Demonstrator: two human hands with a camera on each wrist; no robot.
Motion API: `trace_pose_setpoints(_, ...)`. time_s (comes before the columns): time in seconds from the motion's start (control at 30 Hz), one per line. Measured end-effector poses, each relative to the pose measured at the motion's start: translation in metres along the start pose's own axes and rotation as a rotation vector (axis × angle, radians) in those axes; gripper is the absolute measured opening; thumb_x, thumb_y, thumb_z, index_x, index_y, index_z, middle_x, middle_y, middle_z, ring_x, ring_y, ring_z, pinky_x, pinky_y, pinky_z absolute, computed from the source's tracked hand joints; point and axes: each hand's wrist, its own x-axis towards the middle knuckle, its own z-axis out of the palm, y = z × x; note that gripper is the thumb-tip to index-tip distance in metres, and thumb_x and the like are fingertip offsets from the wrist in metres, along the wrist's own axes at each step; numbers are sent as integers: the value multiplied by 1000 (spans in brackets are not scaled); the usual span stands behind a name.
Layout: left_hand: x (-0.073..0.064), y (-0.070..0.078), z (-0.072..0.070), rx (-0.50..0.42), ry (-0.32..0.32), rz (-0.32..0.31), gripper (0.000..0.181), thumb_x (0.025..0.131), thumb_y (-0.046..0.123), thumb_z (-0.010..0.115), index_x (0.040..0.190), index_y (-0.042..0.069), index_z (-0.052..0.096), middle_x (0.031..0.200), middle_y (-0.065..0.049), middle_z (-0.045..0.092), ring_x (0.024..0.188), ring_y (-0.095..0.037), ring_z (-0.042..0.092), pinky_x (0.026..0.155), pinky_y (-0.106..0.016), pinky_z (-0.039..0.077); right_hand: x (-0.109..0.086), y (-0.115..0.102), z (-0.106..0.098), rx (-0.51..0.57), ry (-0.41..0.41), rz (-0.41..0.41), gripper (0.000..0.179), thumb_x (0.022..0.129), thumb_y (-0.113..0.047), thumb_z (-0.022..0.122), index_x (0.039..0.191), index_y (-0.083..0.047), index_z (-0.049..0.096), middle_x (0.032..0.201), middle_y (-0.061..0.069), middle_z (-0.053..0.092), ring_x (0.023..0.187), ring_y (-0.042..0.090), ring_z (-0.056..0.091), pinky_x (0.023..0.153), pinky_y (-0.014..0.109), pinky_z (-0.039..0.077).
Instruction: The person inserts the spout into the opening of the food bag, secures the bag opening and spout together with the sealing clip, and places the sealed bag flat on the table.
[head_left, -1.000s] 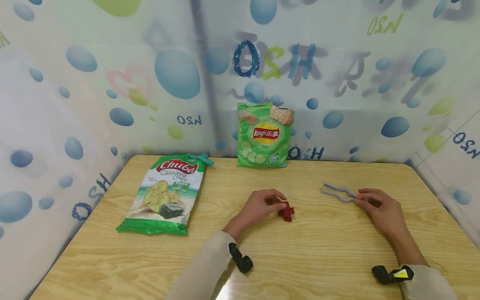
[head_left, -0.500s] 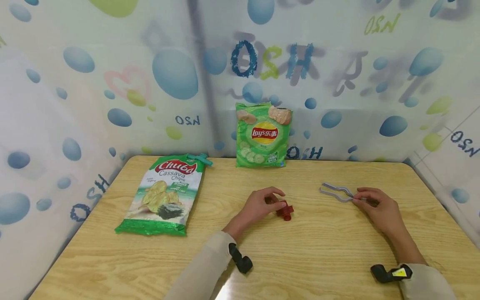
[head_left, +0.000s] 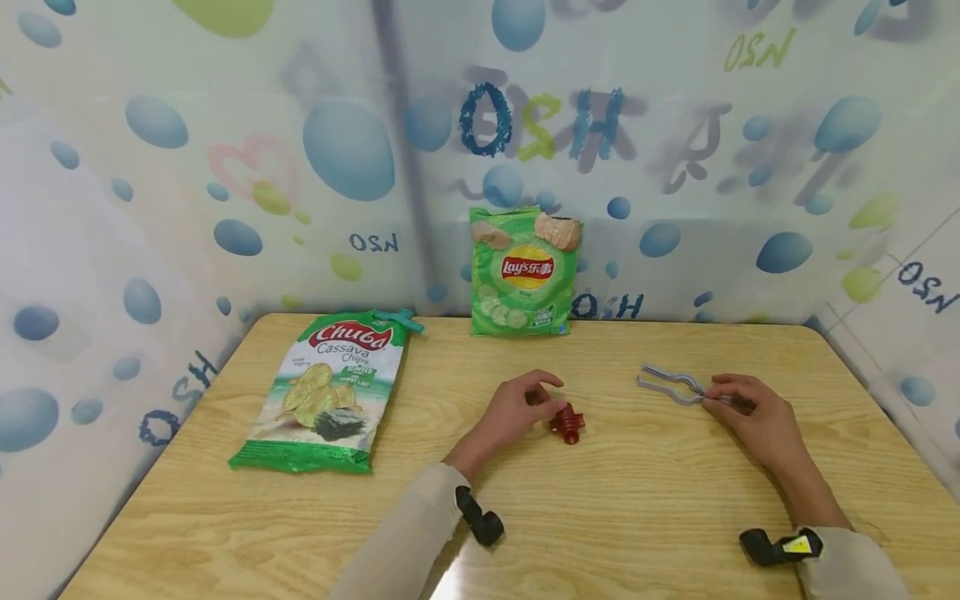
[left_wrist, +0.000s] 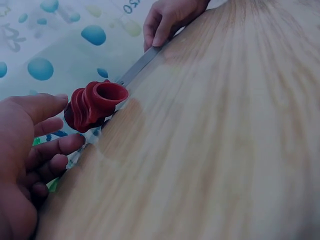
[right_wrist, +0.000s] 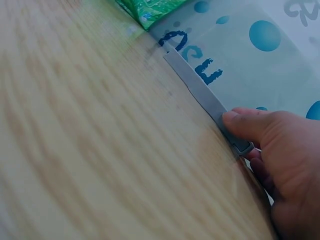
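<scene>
A red ridged piece with a round hollow spout (left_wrist: 95, 105) stands on the table in front of my left hand (head_left: 517, 408). In the left wrist view, its mouth faces away from my fingers. My left thumb and forefinger are spread at its near side; the thumb tip lies close against it, and I cannot tell whether they touch. Over to the right, my right hand (head_left: 761, 417) pinches the hinge end of a grey bag clip (head_left: 671, 383). The clip's two long arms are spread apart and point left; in the right wrist view, one arm (right_wrist: 195, 87) runs from under my thumb.
A Chuba cassava chips bag (head_left: 322, 392) lies at the left, with a teal clip (head_left: 401, 319) at its top corner. A green Lay's bag (head_left: 527, 275) stands against the patterned curtain (head_left: 360, 275) at the back edge of the wooden table (head_left: 600, 517).
The red piece has turned and now shows a ridged side; my left fingers have drawn slightly back from it. My right hand with the grey clip has stayed almost still.
</scene>
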Motion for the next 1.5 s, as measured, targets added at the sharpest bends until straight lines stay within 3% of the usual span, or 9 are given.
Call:
trace_pose_setpoints(0.1, 0, -1, -1, -42, 76, 41, 26, 92, 26, 66, 114, 12, 66, 85, 3, 64, 73, -12, 57, 64, -27, 46, 0, -1, -1, 13, 26, -16, 11, 87, -12, 72, 96, -6, 72, 118, 15, 58, 94, -14, 47, 73, 6, 40)
trace_pose_setpoints(0.2, 1, -2, -3, -66, 163, 87, 26, 93, 25, 65, 114, 10, 66, 88, 1, 63, 75, -14, 56, 67, -27, 46, 0, -5, 1, 69, 155, -8, 13, 86, -7, 71, 97, -1, 71, 113, 8, 61, 92, -9, 50, 72, 7, 39)
trace_pose_setpoints(0.3, 3, -5, -7, -86, 237, 110, 29, 93, 25, 65, 117, 8, 64, 92, -1, 63, 79, -17, 56, 68, -28, 45, 1, -13, 5, 191, 333, 11, 13, 88, -1, 67, 99, 6, 69, 101, -5, 64, 86, -3, 54, 69, 9, 40)
trace_pose_setpoints(0.4, 7, -8, -14, -88, 314, 107, 33, 92, 22, 66, 121, 6, 61, 98, -6, 62, 82, -20, 55, 68, -30, 43, 0, -28, 12, 360, 386, -4, 14, 90, 5, 61, 102, 12, 65, 93, -10, 65, 81, 2, 58, 66, 12, 41)
trace_pose_setpoints(0.53, 12, -15, -28, -51, 391, 91, 40, 92, 22, 67, 127, 7, 58, 109, -13, 58, 89, -24, 53, 72, -36, 40, -5, -60, 24, 481, 223, -66, 19, 92, 11, 55, 109, 17, 59, 98, 2, 66, 77, 10, 60, 67, 13, 45)
trace_pose_setpoints(0.77, 24, -31, -52, 8, 438, 84, 45, 91, 20, 68, 133, 12, 53, 119, -20, 44, 97, -33, 45, 76, -44, 41, -10, -100, 50, 472, -108, -164, 31, 93, 9, 53, 124, 10, 54, 114, 26, 55, 89, 15, 59, 66, 22, 48)
trace_pose_setpoints(1.0, 30, -46, -70, 36, 527, 44, 44, 88, 23, 72, 129, 20, 57, 123, -19, 37, 103, -35, 47, 80, -48, 43, -9, -113, 65, 292, -206, -237, 41, 88, 4, 65, 128, 0, 56, 111, 19, 58, 79, 17, 57, 59, 26, 45)
trace_pose_setpoints(1.43, 55, -54, -84, 140, 323, 176, 57, 85, 11, 74, 137, 21, 53, 137, -12, 44, 124, -28, 40, 98, -51, 35, 12, -102, 102, 341, -318, -265, 41, 90, -7, 67, 129, -8, 57, 116, 10, 60, 81, 15, 59, 63, 28, 47)
trace_pose_setpoints(1.5, 56, -55, -85, 170, 303, 183, 56, 85, 10, 73, 137, 21, 53, 136, -11, 45, 124, -29, 41, 100, -54, 29, 13, -114, 102, 363, -347, -295, 40, 89, -3, 67, 127, -5, 57, 113, 13, 61, 79, 17, 60, 61, 28, 47)
